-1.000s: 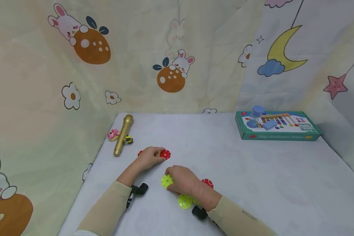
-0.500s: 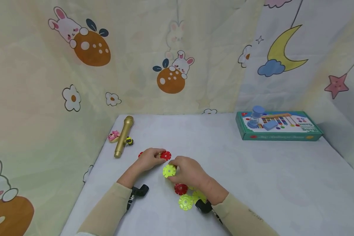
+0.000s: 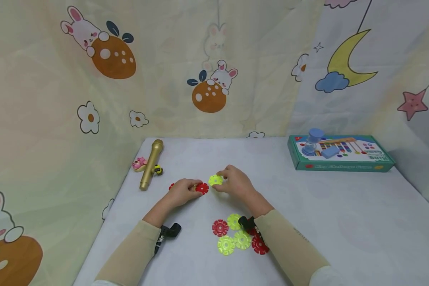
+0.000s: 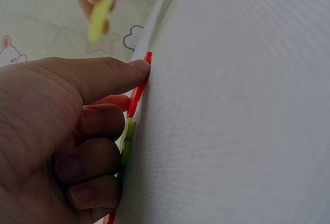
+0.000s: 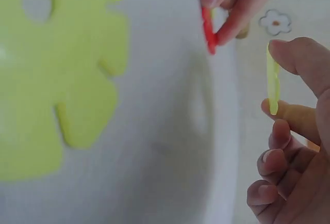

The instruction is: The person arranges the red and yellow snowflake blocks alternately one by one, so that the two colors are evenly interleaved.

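Note:
My left hand (image 3: 180,192) rests low over the white table, its thumb and fingers pinching the edges of a red slotted plastic disc (image 3: 202,188). Beneath that hand, more discs continue in a row, green and red parts peeking out beside the curled fingers in the left wrist view; most of the row is hidden. Just right of the red disc, my right hand (image 3: 237,182) holds a yellow-green slotted disc (image 3: 215,180) by its edges, raised between thumb and forefinger (image 5: 294,115). Nearer the body lie several loose yellow-green discs (image 3: 226,245) and red discs (image 3: 220,227), partly covered by the right wrist camera.
At the back left lies a gold microphone (image 3: 151,165), between a pink toy figure (image 3: 139,163) and a bee toy (image 3: 158,170). A green game box (image 3: 343,165) stands back right, carrying a blue hourglass (image 3: 312,143) and a blue block (image 3: 330,152).
My right hand has carried the yellow-green disc forward and slightly right, from near the loose discs to beside the red one. More of the loose discs now show. The left hand has stayed in place.

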Available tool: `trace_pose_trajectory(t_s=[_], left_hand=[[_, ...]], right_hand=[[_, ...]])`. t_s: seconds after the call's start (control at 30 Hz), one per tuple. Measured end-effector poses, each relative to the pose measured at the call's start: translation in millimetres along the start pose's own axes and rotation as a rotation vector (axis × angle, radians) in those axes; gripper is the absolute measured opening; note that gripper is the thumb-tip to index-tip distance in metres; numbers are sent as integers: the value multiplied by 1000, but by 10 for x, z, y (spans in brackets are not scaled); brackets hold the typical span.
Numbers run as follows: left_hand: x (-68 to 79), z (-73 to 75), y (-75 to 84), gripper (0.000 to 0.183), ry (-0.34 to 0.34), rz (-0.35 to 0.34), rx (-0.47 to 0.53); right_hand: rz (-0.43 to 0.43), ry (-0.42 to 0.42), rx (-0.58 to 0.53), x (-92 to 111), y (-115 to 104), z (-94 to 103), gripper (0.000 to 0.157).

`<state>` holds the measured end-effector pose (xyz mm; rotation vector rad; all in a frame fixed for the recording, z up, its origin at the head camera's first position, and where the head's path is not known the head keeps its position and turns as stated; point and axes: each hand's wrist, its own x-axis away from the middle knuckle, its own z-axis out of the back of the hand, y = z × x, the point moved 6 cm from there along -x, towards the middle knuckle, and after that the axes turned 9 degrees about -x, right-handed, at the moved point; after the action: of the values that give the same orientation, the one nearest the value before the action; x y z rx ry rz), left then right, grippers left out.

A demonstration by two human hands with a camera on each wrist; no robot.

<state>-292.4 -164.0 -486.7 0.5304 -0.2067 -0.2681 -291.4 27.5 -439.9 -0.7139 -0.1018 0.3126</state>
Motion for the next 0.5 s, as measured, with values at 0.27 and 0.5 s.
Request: trace_pose_trajectory(t_s=[0.27, 0.5], left_hand=[[-15, -30, 3, 50, -11, -8, 21], [-1, -5, 7, 50, -5, 3, -31]], right_hand=[[-66, -111, 70, -106, 187, -226, 54], [-86, -92, 18, -59, 202, -233, 48]])
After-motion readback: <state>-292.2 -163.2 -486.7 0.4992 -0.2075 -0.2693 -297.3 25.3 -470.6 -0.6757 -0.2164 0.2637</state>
